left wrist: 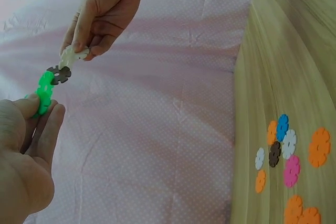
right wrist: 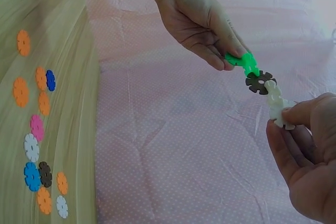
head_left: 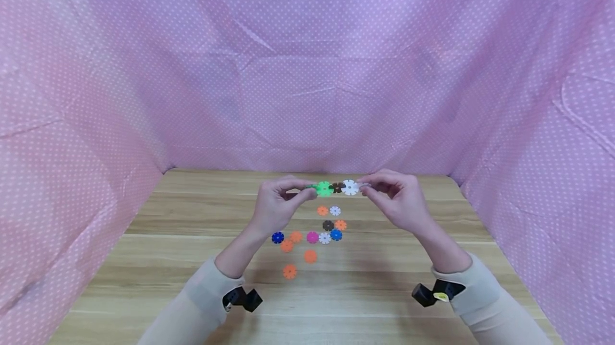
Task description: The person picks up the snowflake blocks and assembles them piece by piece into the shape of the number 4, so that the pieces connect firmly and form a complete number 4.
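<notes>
Just below the centre of the head view, two hands hold a short chain of slotted plastic discs (head_left: 338, 188) in the air; the left hand (head_left: 276, 205), left of centre, pinches the green end (head_left: 324, 189) between thumb and fingers; the right hand (head_left: 402, 203), right of centre, pinches the white end (head_left: 349, 187) in the same way; a brown disc joins the two ends; lower in the frame, loose discs lie on a wood-grain table (head_left: 158, 259): six orange discs (head_left: 290, 271), two white discs (head_left: 324, 238), a brown one, a blue one, a dark blue one and a pink disc (head_left: 313, 237); pink, white-dotted cloth (head_left: 307, 67) fills the upper half.
</notes>
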A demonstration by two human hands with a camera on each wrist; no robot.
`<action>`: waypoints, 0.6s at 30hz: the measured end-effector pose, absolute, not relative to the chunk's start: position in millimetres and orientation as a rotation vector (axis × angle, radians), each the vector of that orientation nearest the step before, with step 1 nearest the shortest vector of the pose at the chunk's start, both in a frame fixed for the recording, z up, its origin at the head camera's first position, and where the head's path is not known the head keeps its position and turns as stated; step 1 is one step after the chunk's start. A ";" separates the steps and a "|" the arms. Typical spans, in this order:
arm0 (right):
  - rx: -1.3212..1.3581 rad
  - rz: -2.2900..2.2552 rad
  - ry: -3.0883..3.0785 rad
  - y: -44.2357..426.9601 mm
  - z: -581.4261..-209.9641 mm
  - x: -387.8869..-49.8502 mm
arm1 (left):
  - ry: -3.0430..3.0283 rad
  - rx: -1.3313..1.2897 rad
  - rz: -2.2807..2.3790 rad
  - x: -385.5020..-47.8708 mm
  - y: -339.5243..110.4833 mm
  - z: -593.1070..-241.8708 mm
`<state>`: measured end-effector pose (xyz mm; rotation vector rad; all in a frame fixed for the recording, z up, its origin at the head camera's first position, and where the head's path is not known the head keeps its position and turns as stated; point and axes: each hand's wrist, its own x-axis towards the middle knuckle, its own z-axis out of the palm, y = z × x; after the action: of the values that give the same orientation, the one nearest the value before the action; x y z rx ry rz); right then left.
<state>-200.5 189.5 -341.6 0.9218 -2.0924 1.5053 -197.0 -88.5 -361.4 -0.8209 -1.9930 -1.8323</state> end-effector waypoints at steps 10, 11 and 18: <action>0.884 1.647 -2.143 185.4 -347.9 -208.9 | -1.956 -0.794 -1.821 -198.5 -93.6 -357.7; 0.880 1.643 -2.179 186.0 -350.8 -210.7 | -1.955 -0.787 -1.821 -198.5 -94.5 -357.3; 0.861 1.462 -2.434 187.2 -384.4 -224.9 | -1.950 -0.773 -1.810 -199.4 -99.2 -356.6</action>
<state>-224.9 187.2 -384.4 0.8611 -2.4341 1.4622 -199.4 -99.2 -356.6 -0.7728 -1.9504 -1.8103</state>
